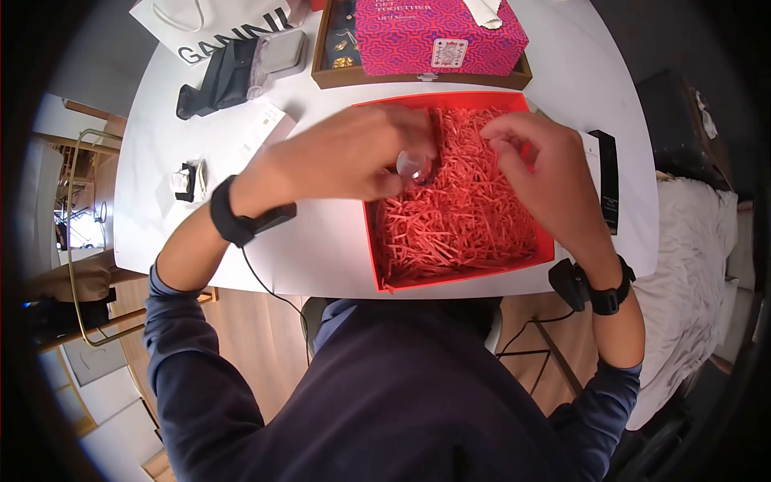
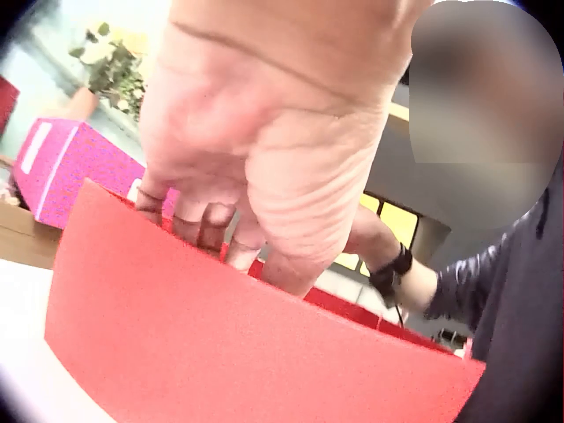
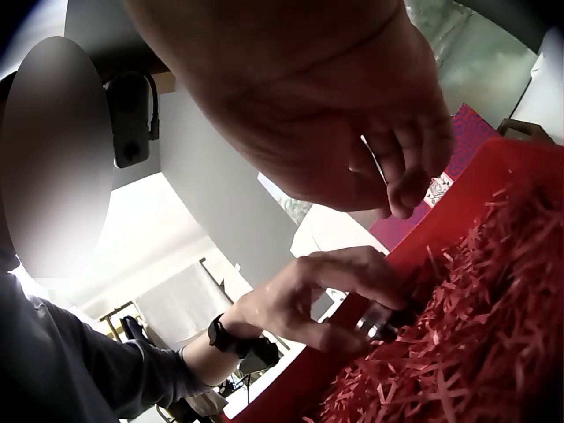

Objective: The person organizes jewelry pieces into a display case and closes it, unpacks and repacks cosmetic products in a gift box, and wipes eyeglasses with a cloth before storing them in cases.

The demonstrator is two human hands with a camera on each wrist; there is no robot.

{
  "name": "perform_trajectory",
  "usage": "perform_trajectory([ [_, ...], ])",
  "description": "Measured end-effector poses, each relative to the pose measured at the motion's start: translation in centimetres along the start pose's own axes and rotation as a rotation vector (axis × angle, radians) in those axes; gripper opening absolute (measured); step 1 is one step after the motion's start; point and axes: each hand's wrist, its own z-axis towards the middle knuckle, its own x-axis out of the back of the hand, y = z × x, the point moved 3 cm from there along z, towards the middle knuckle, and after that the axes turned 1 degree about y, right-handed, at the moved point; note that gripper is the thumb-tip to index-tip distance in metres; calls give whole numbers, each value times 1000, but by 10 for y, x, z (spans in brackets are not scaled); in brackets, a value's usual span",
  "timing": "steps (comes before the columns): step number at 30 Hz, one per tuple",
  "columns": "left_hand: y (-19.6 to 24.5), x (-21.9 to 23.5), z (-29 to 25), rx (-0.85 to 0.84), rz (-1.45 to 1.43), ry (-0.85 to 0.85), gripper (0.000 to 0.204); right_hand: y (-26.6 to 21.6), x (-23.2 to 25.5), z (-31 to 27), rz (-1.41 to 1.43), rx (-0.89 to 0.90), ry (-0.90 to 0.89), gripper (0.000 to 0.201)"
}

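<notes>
A red box (image 1: 371, 241) filled with shredded red paper (image 1: 458, 217) lies in front of me. Over its left side, my left hand (image 1: 345, 153) reaches in and holds a small glassy object with a clear round end (image 1: 414, 166) between thumb and fingers. In the right wrist view this clear object (image 3: 379, 322) sits close against the shreds, its far part dark and its kind unclear. My right hand (image 1: 540, 157) hovers above the right part of the box, fingers loosely bent, with nothing seen in them. The box wall (image 2: 247, 344) hides the left fingertips in the left wrist view.
Behind the red box stands a pink patterned box (image 1: 442, 36) on a wooden case (image 1: 341, 78). A white paper bag (image 1: 217, 28) and dark pouches (image 1: 221, 76) are at the back left. A black narrow box (image 1: 608, 181) lies at the right.
</notes>
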Motion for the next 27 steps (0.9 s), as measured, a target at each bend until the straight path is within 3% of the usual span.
perform_trajectory([
  [1, -6, 6, -3, 100, -238, -10, 44, 2, 2, -1, 4, -32, 16, 16],
  [2, -19, 5, -12, 66, -440, 116, 44, 3, 2, -2, 4, -34, 14, 16],
  [3, -28, 4, -17, 66, -440, 117, 44, 3, 1, -1, 50, -21, 13, 17],
  [5, -47, 11, -29, 81, -753, 355, 42, 2, -5, 2, 102, -9, 10, 18],
  [7, -65, 13, -46, 113, -701, 426, 40, -12, -25, 8, 31, 197, -177, 24],
  [10, -81, 3, -68, 305, -234, 500, 33, -22, -64, 17, -112, 391, -238, 25],
  [12, -83, -16, -77, 333, -168, 458, 32, -23, -87, 23, -204, 548, -238, 23],
  [19, -87, -69, -97, 420, -43, 401, 27, -22, -105, 28, -183, 596, -310, 27],
  [22, -89, -78, -96, 427, -162, 502, 27, -19, -109, 27, -217, 538, -366, 30],
  [27, -83, -73, -94, 428, 54, 567, 34, -22, -102, 28, -146, 558, -295, 32],
])
